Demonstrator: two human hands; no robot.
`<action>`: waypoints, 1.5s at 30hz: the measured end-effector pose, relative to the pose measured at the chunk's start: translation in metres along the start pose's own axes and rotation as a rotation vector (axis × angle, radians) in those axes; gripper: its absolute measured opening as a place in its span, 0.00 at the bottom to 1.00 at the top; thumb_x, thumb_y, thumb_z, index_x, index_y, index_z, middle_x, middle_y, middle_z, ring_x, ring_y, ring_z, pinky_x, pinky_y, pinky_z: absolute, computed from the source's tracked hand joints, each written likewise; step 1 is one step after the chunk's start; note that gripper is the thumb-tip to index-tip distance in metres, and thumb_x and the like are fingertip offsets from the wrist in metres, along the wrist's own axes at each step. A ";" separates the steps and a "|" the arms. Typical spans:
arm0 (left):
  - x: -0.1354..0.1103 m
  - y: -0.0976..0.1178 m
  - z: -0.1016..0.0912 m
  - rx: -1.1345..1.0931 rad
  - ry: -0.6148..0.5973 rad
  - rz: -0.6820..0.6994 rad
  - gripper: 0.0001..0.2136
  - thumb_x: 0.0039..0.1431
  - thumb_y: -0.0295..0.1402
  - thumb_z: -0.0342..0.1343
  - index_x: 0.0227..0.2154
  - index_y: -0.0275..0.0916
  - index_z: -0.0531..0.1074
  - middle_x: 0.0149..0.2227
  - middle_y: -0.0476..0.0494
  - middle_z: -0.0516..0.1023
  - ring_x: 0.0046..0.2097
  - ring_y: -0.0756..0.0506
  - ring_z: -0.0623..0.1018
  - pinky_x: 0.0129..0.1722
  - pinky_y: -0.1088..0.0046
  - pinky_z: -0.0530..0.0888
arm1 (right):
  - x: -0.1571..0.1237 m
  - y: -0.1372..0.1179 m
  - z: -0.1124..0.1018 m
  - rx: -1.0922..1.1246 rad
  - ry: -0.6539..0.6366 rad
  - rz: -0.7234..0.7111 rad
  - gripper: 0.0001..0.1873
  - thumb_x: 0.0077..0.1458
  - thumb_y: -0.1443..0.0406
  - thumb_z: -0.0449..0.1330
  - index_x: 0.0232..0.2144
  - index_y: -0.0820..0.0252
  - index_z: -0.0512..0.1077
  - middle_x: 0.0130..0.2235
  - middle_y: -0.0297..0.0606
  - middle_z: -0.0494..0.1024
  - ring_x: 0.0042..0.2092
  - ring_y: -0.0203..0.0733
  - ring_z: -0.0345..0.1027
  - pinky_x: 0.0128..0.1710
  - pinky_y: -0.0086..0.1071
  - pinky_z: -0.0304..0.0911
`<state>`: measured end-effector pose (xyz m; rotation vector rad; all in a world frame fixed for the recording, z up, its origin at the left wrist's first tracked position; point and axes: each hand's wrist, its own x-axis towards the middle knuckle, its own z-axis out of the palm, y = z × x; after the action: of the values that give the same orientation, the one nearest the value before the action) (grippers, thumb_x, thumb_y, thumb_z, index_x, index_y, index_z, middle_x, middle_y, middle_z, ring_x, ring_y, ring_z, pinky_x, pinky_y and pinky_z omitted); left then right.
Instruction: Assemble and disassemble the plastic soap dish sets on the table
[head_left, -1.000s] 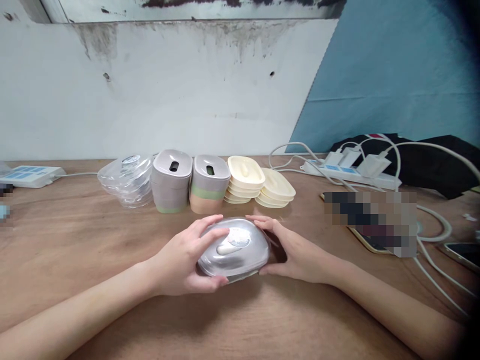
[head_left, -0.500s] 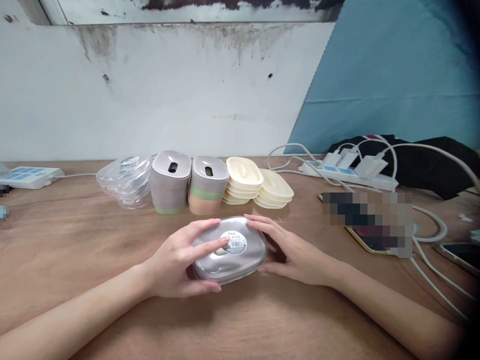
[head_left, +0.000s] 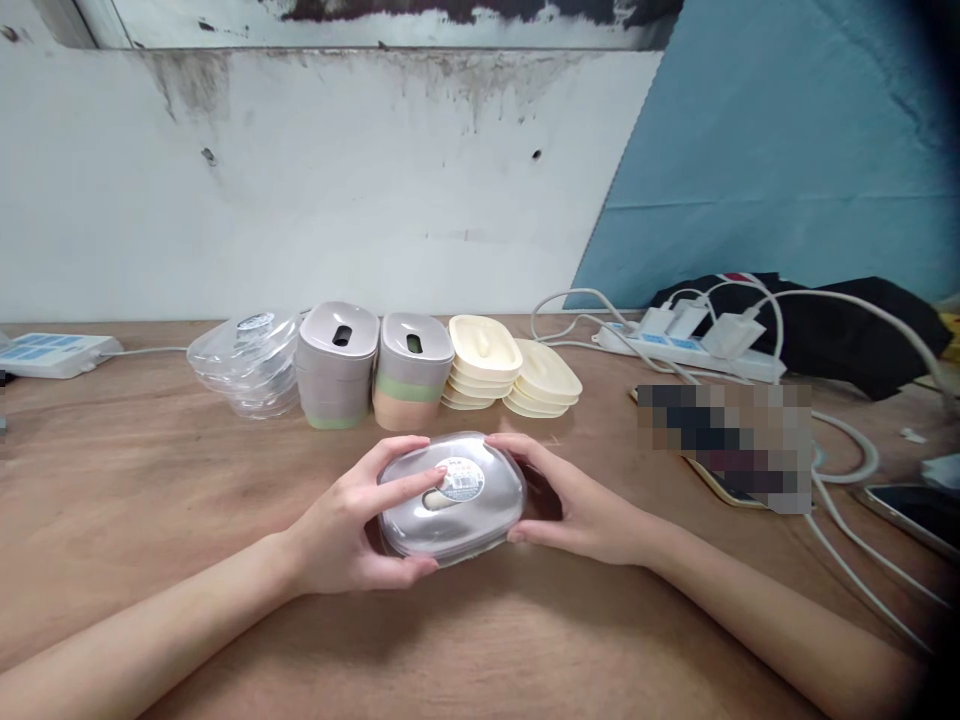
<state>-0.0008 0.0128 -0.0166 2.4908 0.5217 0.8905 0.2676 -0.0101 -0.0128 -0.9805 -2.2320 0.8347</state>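
A grey box with rounded corners [head_left: 472, 525] is between my hands near the middle of the table. Its top has an oval slot, and clear plastic with a round printed label [head_left: 466, 483] covers it. My left hand [head_left: 360, 515] is closed round the left side, thumb at the front edge and index fingertip on the label. My right hand [head_left: 585, 500] grips the right end, with fingers at the back corner and thumb at the front. Behind stand two stacks of slotted boxes, a grey and green one [head_left: 335, 385] and a grey, green and peach one [head_left: 411, 385].
A stack of clear plastic covers [head_left: 244, 370] leans at the back left. Cream lids [head_left: 484, 350] form two piles right of the boxes. A power strip with chargers [head_left: 690, 350], white cables and phones [head_left: 915, 512] lie at right. Another power strip [head_left: 56, 355] is far left.
The view has shifted slightly, so everything appears a little further left. Both hands keep their hold on the box; my left index finger has slid a little across the label, towards its upper left.
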 end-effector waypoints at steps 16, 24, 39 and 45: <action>0.003 0.005 -0.013 -0.049 -0.321 -0.116 0.45 0.47 0.33 0.63 0.61 0.44 0.38 0.64 0.36 0.31 0.64 0.34 0.36 0.58 0.52 0.53 | 0.001 -0.004 0.007 -0.167 -0.030 -0.011 0.41 0.44 0.59 0.65 0.56 0.54 0.47 0.60 0.46 0.49 0.61 0.51 0.46 0.57 0.45 0.51; -0.003 0.000 -0.002 -0.042 -0.321 -0.224 0.53 0.48 0.35 0.62 0.60 0.48 0.20 0.65 0.36 0.41 0.63 0.37 0.51 0.58 0.57 0.57 | -0.006 -0.024 -0.025 -0.341 -0.177 0.114 0.38 0.40 0.57 0.66 0.50 0.58 0.54 0.59 0.50 0.52 0.58 0.54 0.53 0.52 0.43 0.57; 0.002 0.003 -0.001 0.251 -0.484 -0.196 0.38 0.59 0.44 0.49 0.62 0.36 0.31 0.64 0.34 0.41 0.63 0.38 0.48 0.59 0.57 0.56 | -0.088 -0.020 -0.035 -0.668 0.229 0.521 0.32 0.48 0.51 0.55 0.52 0.55 0.54 0.53 0.49 0.59 0.47 0.56 0.66 0.43 0.44 0.66; 0.005 0.004 -0.001 0.286 -0.497 -0.202 0.36 0.59 0.44 0.48 0.62 0.31 0.38 0.64 0.31 0.43 0.63 0.38 0.49 0.59 0.58 0.56 | -0.082 0.005 -0.043 -1.165 0.405 0.787 0.36 0.51 0.46 0.49 0.51 0.70 0.58 0.48 0.62 0.64 0.39 0.65 0.68 0.31 0.49 0.65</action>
<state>0.0024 0.0124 -0.0113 2.7134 0.7446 0.1099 0.3465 -0.0580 -0.0078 -2.3573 -1.8266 -0.5423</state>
